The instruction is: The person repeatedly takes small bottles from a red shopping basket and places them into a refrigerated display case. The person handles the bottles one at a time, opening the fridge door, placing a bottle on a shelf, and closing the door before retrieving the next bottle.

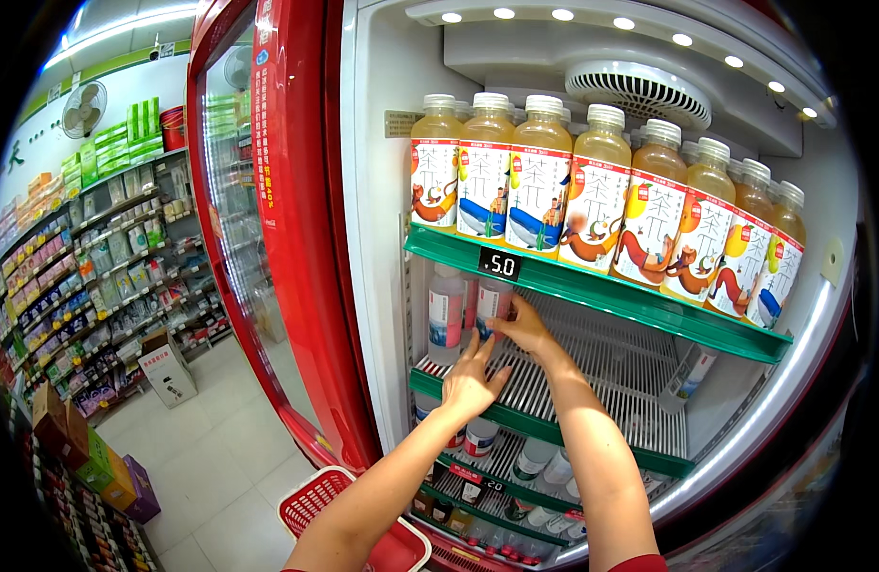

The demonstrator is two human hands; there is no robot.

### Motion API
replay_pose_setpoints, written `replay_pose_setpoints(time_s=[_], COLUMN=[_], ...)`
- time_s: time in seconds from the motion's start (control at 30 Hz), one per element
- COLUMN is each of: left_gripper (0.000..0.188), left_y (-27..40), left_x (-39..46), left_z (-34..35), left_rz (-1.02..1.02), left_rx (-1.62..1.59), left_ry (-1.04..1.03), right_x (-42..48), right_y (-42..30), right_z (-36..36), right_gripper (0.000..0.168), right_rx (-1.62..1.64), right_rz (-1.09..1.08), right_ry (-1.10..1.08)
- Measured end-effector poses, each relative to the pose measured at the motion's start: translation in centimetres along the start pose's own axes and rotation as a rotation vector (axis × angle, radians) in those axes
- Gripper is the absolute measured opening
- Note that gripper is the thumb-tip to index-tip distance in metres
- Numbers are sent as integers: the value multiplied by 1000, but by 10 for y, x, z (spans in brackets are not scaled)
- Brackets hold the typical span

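Observation:
In the head view my right hand [531,330] grips the lower part of a clear plastic bottle [493,297] with a pink and blue label, standing on the wire shelf [589,386] of an open drinks fridge. My left hand [473,382] is just below and in front of it, fingers spread at the bottle's base. Whether those fingertips touch the bottle is unclear. A similar bottle [446,318] stands to the left against the fridge wall, and part of another shows between the two. On the shelf's right side, a clear bottle [688,379] leans at a tilt.
Tea drink bottles [539,186] line the shelf above, behind a green price rail [596,289] overhanging my hands. More bottles [480,436] fill lower shelves. A red basket [318,500] sits below my left arm. The red-framed glass door [303,236] stands open at left.

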State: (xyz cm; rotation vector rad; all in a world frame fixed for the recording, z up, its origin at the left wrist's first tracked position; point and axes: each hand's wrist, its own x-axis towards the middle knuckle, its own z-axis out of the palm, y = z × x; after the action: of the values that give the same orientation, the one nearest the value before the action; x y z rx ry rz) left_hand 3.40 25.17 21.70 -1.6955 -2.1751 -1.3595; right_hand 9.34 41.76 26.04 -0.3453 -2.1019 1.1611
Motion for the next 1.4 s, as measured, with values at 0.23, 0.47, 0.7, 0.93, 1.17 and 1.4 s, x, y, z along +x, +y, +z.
replay_pose_setpoints(time_s=[0.23, 0.47, 0.7, 0.93, 1.17, 1.4], left_gripper=[72, 70, 62, 45, 45, 46], left_y=[0, -18, -2, -11, -65, -194], left_x=[1, 1, -9, -49, -151, -297], left_z=[-2, 12, -6, -35, -81, -67], left_rz=[-28, 114, 30, 244, 53, -578], left_rx=[-35, 62, -151, -338, -292, -592], left_ry=[-31, 133, 81, 324, 372, 526], right_x=[0, 1, -23, -93, -162, -227], right_y=[-1, 1, -7, -75, -83, 8], right_z=[1, 3, 9, 41, 115, 226], right_gripper=[67, 68, 79, 87, 79, 81], right_rx=[66, 114, -96, -27, 183, 112], right_rz=[60, 70, 132, 57, 0, 59], right_ry=[-26, -33, 101, 165, -30, -257])
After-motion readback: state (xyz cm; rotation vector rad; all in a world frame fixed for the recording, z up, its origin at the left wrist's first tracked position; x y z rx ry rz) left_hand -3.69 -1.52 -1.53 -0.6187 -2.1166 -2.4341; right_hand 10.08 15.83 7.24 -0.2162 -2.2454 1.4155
